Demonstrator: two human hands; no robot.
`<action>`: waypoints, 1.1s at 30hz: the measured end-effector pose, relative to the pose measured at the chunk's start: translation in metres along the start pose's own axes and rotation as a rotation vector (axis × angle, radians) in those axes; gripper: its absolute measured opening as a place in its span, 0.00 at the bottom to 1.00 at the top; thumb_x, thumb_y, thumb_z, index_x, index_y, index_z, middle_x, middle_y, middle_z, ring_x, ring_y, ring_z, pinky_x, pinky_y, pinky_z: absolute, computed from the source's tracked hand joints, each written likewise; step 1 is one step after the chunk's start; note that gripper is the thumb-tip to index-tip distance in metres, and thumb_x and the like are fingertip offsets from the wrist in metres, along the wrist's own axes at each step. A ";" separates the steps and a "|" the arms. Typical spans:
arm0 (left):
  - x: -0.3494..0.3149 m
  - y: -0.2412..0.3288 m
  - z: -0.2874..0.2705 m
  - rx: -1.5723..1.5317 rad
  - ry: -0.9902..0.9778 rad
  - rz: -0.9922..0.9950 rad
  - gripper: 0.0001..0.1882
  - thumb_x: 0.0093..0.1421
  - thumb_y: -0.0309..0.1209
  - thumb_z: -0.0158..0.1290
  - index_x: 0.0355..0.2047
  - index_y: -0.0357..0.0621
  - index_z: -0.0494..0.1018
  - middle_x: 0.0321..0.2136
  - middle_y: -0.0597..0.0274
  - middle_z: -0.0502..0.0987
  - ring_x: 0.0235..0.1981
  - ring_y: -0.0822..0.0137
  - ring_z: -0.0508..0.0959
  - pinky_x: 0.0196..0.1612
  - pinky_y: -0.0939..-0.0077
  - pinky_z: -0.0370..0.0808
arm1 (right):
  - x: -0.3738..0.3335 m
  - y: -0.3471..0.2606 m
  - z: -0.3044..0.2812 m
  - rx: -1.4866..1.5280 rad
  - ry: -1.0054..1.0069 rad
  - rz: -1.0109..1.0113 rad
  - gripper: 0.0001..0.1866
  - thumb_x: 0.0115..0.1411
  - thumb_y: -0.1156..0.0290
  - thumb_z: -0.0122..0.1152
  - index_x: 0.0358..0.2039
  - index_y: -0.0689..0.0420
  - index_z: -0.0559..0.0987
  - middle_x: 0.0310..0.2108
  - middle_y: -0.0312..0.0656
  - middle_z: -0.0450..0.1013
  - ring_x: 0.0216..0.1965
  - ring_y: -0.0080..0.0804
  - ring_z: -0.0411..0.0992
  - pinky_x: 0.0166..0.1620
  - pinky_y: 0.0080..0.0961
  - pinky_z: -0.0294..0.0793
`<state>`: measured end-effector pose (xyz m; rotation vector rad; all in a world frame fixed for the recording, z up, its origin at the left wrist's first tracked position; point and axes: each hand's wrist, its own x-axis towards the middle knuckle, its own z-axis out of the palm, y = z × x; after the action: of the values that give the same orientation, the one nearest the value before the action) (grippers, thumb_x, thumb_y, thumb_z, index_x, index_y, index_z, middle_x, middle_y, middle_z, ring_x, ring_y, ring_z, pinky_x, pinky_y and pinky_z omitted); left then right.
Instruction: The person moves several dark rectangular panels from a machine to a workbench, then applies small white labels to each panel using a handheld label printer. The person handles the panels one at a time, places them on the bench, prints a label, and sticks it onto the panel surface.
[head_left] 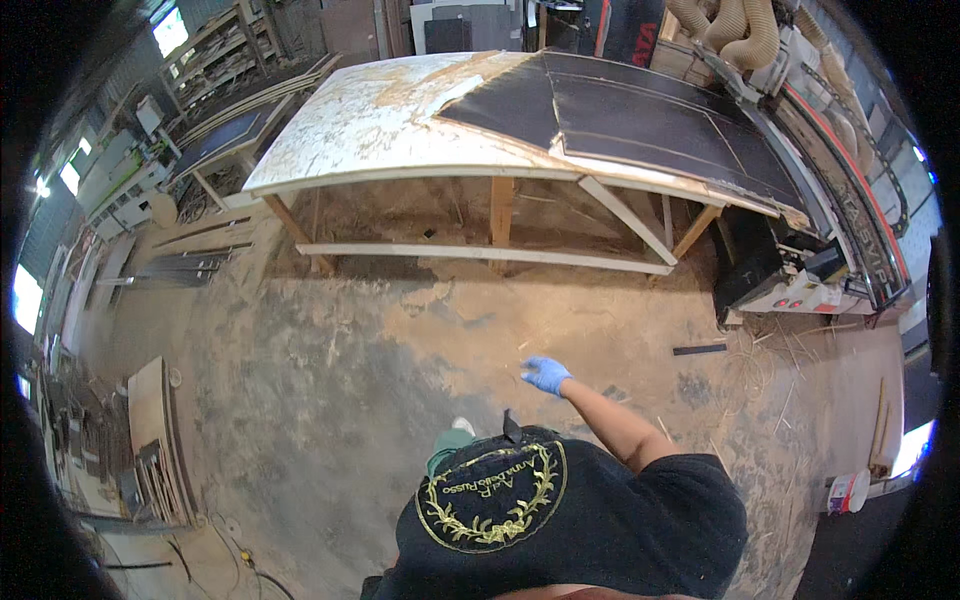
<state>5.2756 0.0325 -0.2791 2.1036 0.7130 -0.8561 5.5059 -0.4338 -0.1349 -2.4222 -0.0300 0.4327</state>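
My right hand wears a blue glove and hangs out in front of my body over the dusty floor. Its fingers are loosely bent and apart, and I see nothing in them. The bare right forearm leads back to a black T-shirt. My left hand does not show. Beyond the right hand, well apart from it, stands a long wooden-framed table. On its top are a worn white sheet at the left and dark panels at the right.
A large machine with a red-edged beam and ribbed hoses stands at the right. A black strip and thin offcuts lie near it. Boards lean at the left, and a white bucket sits at the lower right.
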 end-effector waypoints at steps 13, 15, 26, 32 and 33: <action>0.294 0.602 -0.226 -0.415 0.218 0.661 0.21 0.55 0.30 0.49 0.49 0.41 0.61 0.46 0.54 0.67 0.46 0.63 0.67 0.49 0.74 0.62 | 0.240 0.070 -0.138 0.311 0.215 0.267 0.21 0.49 0.59 0.56 0.42 0.57 0.73 0.39 0.47 0.71 0.42 0.37 0.70 0.46 0.28 0.67; 0.280 0.690 -0.224 -0.425 0.156 0.772 0.23 0.54 0.28 0.49 0.51 0.41 0.59 0.47 0.55 0.66 0.48 0.65 0.66 0.49 0.75 0.62 | 0.282 0.078 -0.159 0.308 0.241 0.304 0.20 0.49 0.59 0.56 0.40 0.58 0.73 0.38 0.46 0.72 0.40 0.37 0.70 0.45 0.27 0.68; 0.446 1.051 -0.270 0.354 0.169 0.893 0.38 0.48 0.49 0.51 0.57 0.54 0.50 0.48 0.45 0.64 0.48 0.50 0.67 0.48 0.63 0.64 | 0.450 0.023 -0.247 0.546 0.379 0.252 0.17 0.51 0.63 0.57 0.38 0.60 0.73 0.34 0.44 0.73 0.35 0.31 0.70 0.39 0.25 0.69; 0.521 1.207 -0.267 0.681 0.204 0.822 0.38 0.48 0.51 0.48 0.57 0.52 0.49 0.49 0.48 0.64 0.49 0.53 0.67 0.50 0.64 0.63 | 0.470 -0.002 -0.239 0.703 0.661 0.523 0.16 0.52 0.68 0.57 0.39 0.62 0.73 0.34 0.40 0.72 0.35 0.25 0.69 0.39 0.21 0.69; 0.533 1.225 -0.259 0.713 0.194 0.822 0.38 0.49 0.51 0.48 0.57 0.52 0.49 0.50 0.49 0.64 0.49 0.53 0.66 0.51 0.65 0.63 | 0.468 -0.005 -0.234 0.746 0.708 0.555 0.16 0.51 0.68 0.57 0.39 0.63 0.73 0.34 0.40 0.72 0.35 0.26 0.69 0.40 0.21 0.68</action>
<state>6.5581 -0.3480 -0.0321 2.7790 -0.4682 -0.4552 6.0226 -0.5120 -0.1032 -1.6811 0.9481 -0.1886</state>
